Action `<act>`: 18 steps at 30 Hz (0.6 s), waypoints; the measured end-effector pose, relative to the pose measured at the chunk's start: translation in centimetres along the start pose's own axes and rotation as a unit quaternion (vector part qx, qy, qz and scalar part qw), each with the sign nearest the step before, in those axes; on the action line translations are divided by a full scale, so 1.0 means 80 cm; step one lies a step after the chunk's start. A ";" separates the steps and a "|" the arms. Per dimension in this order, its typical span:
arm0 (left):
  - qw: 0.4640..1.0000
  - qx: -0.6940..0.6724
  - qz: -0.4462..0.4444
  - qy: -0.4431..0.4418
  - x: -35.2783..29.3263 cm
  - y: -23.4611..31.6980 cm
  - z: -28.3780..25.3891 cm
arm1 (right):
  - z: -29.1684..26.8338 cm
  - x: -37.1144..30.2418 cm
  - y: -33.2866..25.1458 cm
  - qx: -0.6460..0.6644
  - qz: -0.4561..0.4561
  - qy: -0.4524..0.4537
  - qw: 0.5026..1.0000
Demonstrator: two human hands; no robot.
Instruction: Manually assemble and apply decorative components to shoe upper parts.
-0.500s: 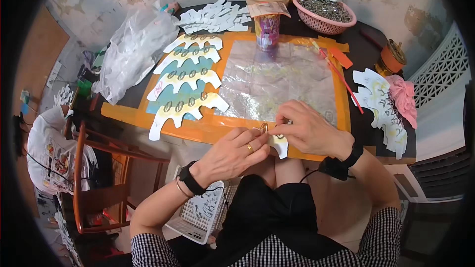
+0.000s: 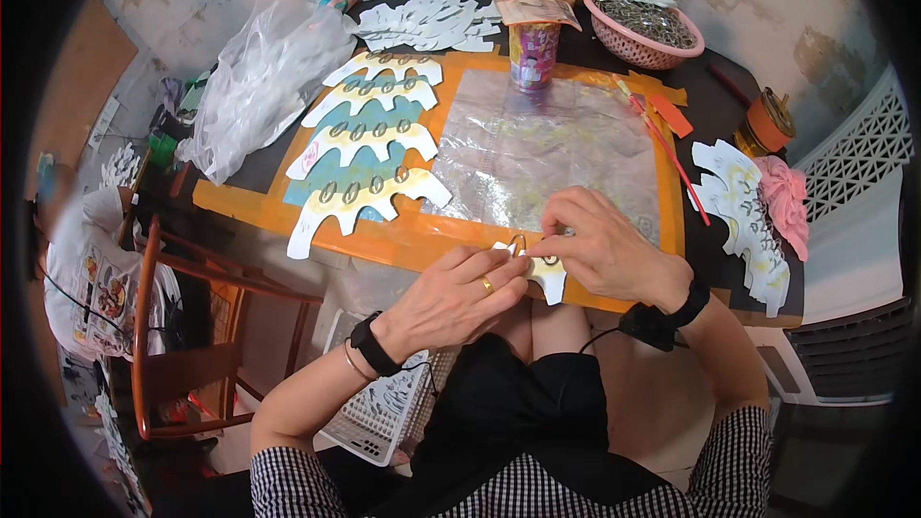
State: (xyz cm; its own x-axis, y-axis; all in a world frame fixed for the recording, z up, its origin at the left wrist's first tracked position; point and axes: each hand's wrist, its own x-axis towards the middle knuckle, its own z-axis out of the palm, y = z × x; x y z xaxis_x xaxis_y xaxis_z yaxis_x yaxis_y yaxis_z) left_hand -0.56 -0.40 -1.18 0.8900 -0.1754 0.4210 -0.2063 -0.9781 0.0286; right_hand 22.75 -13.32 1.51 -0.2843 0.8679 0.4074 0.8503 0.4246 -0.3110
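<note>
The left hand [image 2: 460,295] has its curled fingers bearing on a white cutout [image 2: 547,286] at the desk's near edge; the right hand [image 2: 614,247] has thumb and forefinger drawn together over it, though what lies between the tips is hidden. Half a second ago less of the cutout showed around the fingers; since then the view has also shifted slightly, carrying the desk things rightward. A thin metal loop [image 2: 519,242] stands up beside the left fingertips. The cutout is flat, lobed and tinted yellow.

Clock directions run from the hands. At 12 o'clock a glossy, wrinkled clear sheet [image 2: 566,168], bordered by smooth orange tape [image 2: 240,200], leaves open room on the dark desk [image 2: 720,264]. At 10, toothed yellow-tinted cutouts [image 2: 376,194] bearing oval loops overlap a teal sheet [image 2: 331,184]. Near 2 lies a slim red stick [image 2: 674,158]; near 3, stacked cutouts [image 2: 726,197] touch a crumpled pink cloth [image 2: 787,206].

Farther at 12 stands a purple cup [image 2: 532,58]; past it, at 1, is a latticed pink basket [image 2: 633,46] of metal pieces.
</note>
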 end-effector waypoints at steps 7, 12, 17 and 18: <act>1.000 -0.014 -0.016 -0.024 0.005 0.006 -0.007 | 0.000 -0.002 -0.021 0.034 0.011 0.050 0.998; 1.000 -0.007 -0.020 -0.018 0.005 0.013 -0.012 | 0.011 -0.013 -0.029 0.045 0.032 0.051 0.997; 0.997 -0.026 -0.048 0.046 0.003 0.023 -0.009 | 0.016 -0.014 -0.037 0.009 0.039 0.060 0.997; 0.998 -0.024 -0.046 0.045 0.003 0.025 -0.011 | 0.018 -0.015 -0.039 0.008 0.039 0.062 0.997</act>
State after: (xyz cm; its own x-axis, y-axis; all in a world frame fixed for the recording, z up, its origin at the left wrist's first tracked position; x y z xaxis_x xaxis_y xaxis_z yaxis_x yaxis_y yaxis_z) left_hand -1.14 -2.28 -0.24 0.8665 -0.0724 0.4939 -0.1470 -0.9825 0.1140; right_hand 19.84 -15.34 0.77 -0.1600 0.8599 0.4848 0.8600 0.3625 -0.3592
